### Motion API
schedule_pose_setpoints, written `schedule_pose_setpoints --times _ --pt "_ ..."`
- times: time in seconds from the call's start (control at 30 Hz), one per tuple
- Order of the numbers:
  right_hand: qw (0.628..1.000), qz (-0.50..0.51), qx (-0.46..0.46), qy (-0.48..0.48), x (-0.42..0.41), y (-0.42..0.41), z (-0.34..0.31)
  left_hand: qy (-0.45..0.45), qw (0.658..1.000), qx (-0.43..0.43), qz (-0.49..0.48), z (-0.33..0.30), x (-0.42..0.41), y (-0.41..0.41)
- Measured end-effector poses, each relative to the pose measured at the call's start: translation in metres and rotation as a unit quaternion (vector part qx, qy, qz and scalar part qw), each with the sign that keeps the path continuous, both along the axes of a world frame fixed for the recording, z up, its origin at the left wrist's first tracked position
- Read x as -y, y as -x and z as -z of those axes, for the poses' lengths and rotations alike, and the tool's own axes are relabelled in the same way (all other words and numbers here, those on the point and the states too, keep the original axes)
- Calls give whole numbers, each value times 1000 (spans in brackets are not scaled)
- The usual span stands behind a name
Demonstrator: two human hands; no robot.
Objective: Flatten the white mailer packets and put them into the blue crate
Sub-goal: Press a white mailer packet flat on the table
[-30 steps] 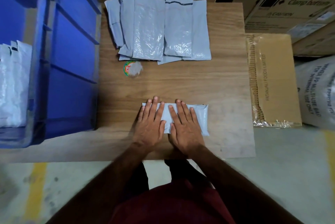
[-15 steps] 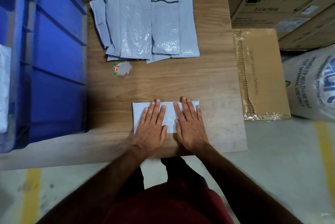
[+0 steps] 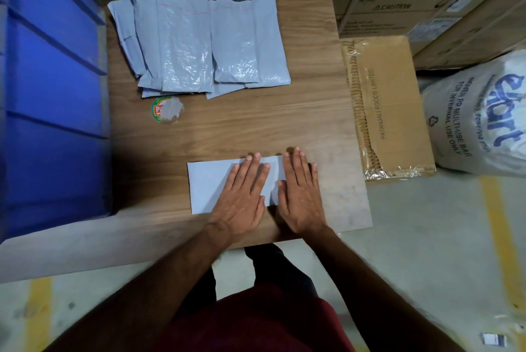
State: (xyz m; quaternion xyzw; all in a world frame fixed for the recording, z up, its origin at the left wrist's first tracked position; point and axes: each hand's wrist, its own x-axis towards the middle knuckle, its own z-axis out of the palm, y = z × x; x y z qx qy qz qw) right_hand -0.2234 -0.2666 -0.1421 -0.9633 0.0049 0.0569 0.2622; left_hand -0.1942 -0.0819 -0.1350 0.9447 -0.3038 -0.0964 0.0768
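1. Both palms are down flat on the white mailer packet (image 3: 210,186), which lies on the wooden table (image 3: 313,112) at its near edge.
2. Left hand (image 3: 242,195): fingers straight, close together, pressing the packet.
3. Right hand (image 3: 299,195): fingers straight, slightly fanned, over the packet's right end.
4. The pile of mailers (image 3: 199,38) sits at the table's far side.
5. The blue crate (image 3: 51,95) stands touching the table's left edge.

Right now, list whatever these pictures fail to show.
Head view only:
- Blue plastic crate: inside cut off by the left edge.
- Flat white mailer packet: right end hidden under the left hand and right hand.
- Round green-and-red sticker: print half torn off.
- Pile of grey-white mailer packets: overlap hides the count.
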Motion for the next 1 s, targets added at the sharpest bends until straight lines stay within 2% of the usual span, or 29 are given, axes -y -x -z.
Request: schedule_pose_setpoints --times 0.27,0.43,0.57,0.73,0.9,1.0 --pt "1000 7 -17 22 1 3 -1 13 1000 -10 26 -3 1 -3" --pt "999 -26 2 26 -25 -4 -4 21 996 6 -86 -3 -26 -6" --pt "998 -43 -13 50 -29 -5 2 -3 997 -3 -75 8 -33 -5" --pt "997 -31 -23 74 -37 -6 -9 14 997 -14 -77 -2 -33 -7" --pt "994 -88 5 57 -63 -11 -11 6 988 0 -153 -3 -55 -5" --pt "993 -99 5 70 -67 -8 -5 3 989 -21 -150 4 -65 -1"
